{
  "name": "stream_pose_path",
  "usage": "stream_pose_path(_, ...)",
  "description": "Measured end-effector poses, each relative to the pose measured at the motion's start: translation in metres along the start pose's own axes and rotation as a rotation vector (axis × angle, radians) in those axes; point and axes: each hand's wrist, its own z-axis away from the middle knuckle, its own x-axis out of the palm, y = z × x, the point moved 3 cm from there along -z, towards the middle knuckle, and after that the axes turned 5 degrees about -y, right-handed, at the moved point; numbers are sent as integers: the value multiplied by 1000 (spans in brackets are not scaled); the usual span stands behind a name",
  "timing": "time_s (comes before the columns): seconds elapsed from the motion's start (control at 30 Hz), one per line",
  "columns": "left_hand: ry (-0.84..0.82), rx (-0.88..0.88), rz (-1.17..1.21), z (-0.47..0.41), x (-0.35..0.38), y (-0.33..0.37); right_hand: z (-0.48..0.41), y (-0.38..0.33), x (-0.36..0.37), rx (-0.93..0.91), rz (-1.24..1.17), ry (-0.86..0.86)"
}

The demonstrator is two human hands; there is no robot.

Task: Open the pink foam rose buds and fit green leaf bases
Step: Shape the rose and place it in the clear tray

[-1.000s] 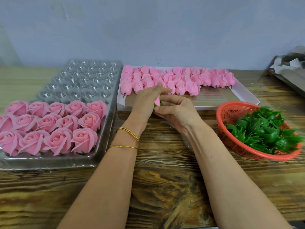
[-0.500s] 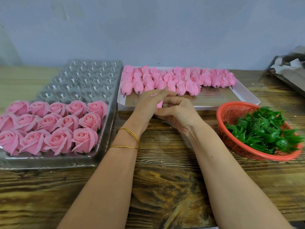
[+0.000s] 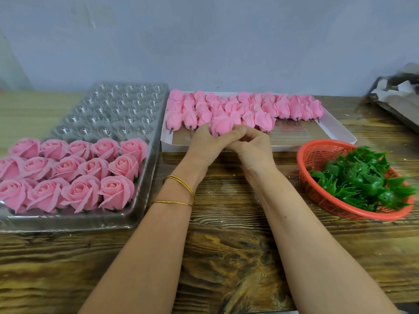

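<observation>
Two hands meet at the centre of the frame, just above the near edge of a white box (image 3: pixel 335 134). Between them sits one pink bud (image 3: pixel 221 125), raised a little in front of the others. The left hand (image 3: pixel 204 145) curls its fingers round the bud's left side and base. The right hand (image 3: pixel 252 148) pinches the bud's right side with curled fingers and thumb, so both grips are narrow and closed on the same bud. A dark bit of stem shows under the bud, but whether a green base is fitted there cannot be told.

More buds (image 3: pixel 260 109) lie in close rows across the far part of the box, their short stems pointing toward the camera. At the left of the frame a clear tray (image 3: pixel 68 222) holds three rows of opened roses (image 3: pixel 90 173) in its near half, green showing under some; its far cups are bare. At the right, a red basket (image 3: pixel 303 164) is heaped with green leaf bases (image 3: pixel 362 180), well apart from the hands.

Two gold bangles (image 3: pixel 181 191) circle the left wrist. Everything rests on a wooden table (image 3: pixel 226 250) against a pale wall (image 3: pixel 204 41), with crumpled paper (image 3: pixel 399 91) at the upper right.
</observation>
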Motion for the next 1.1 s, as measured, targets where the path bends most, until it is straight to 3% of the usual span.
stream_pose_path(0.23,9,-23,50,3,5,1,2,-4,2,-30,82,49)
stream_pose_path(0.63,57,7,88,0,1,-3,4,-2,2,-61,240,-55)
stream_pose_path(0.87,96,48,39,-2,-1,-6,3,0,4,-65,211,-140)
stream_pose_path(1.1,123,76,47,-2,-5,-7,4,1,6,-75,166,-85)
